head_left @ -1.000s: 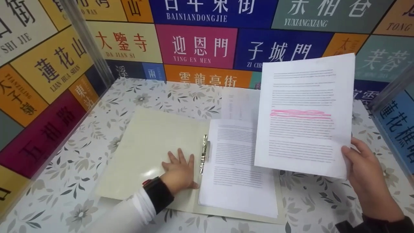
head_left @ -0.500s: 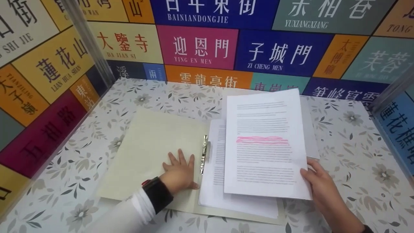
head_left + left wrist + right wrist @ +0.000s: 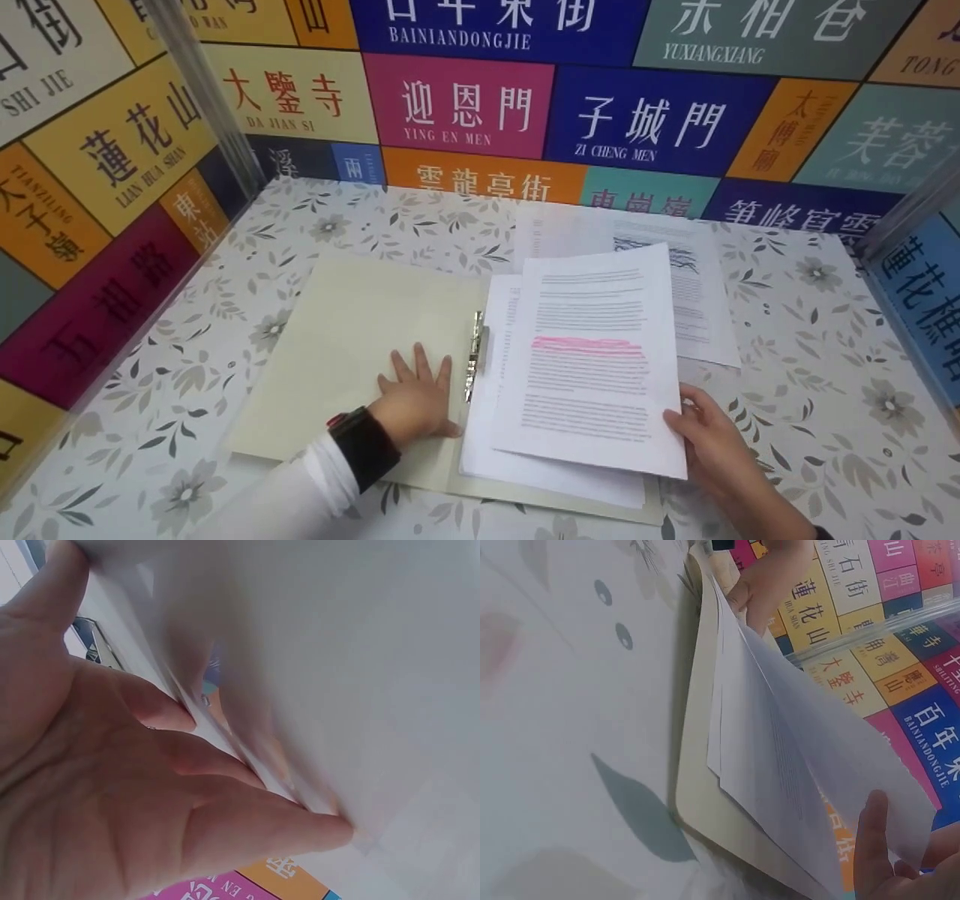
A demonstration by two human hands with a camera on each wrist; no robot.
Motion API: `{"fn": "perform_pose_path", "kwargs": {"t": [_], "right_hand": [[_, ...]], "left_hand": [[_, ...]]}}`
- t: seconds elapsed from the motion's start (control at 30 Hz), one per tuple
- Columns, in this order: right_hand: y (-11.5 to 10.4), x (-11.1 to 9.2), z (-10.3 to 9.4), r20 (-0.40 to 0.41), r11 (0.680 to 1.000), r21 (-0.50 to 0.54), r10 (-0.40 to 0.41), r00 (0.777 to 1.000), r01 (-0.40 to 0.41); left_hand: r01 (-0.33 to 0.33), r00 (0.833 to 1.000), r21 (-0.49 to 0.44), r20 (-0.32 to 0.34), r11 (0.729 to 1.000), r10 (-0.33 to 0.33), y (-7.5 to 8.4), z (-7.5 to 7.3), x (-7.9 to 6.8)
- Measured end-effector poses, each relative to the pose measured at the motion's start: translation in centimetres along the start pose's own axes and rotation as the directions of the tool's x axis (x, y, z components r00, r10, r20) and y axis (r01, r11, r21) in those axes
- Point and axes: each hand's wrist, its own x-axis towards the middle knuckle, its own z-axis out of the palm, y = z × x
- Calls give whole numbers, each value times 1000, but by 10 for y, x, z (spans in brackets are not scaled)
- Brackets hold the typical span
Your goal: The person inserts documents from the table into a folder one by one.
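A pale cream folder [image 3: 337, 337] lies spread on the table with a metal clip [image 3: 474, 352] along its spine. On its right side sits a stack of printed papers [image 3: 555, 480]. My left hand [image 3: 416, 405] rests on the left cover, fingers straight and spread; the left wrist view shows the fingertips [image 3: 334, 831] against its pale surface. With thumb and fingers my right hand [image 3: 716, 442] pinches the right edge of a printed sheet [image 3: 592, 375] with pink highlighter lines. The right wrist view shows this sheet [image 3: 840, 742] raised at an angle above the stack [image 3: 757, 750].
Behind the folder lie loose printed sheets [image 3: 697, 300], one with dark scribbles, partly covered by the held sheet. Flower-patterned cover [image 3: 187, 480] spans the table. Colourful sign-printed panels [image 3: 457, 105] rise at the back and both sides.
My right hand has brought the highlighted sheet left and down, from beside the folder to over the stack. The scribbled sheet behind has come into view. My left hand stays in place.
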Motion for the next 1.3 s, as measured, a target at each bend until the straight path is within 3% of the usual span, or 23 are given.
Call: {"fn": "perform_pose_path", "kwargs": {"t": [0.5, 0.97, 1.2, 1.3], "right_hand": [[7, -4, 27, 47, 1000, 15, -14, 999, 14], [6, -5, 32, 59, 992, -124, -18, 998, 25], [8, -5, 32, 62, 990, -137, -5, 998, 13], [10, -4, 32, 58, 978, -203, -30, 998, 41]], "left_hand": [[1, 1000, 10, -4, 1000, -1, 1, -2, -2], [-6, 1000, 69, -14, 998, 7, 2, -1, 0], [-7, 1000, 65, -13, 998, 7, 1, -1, 0], [-6, 1000, 58, -5, 998, 6, 2, 0, 1]]}}
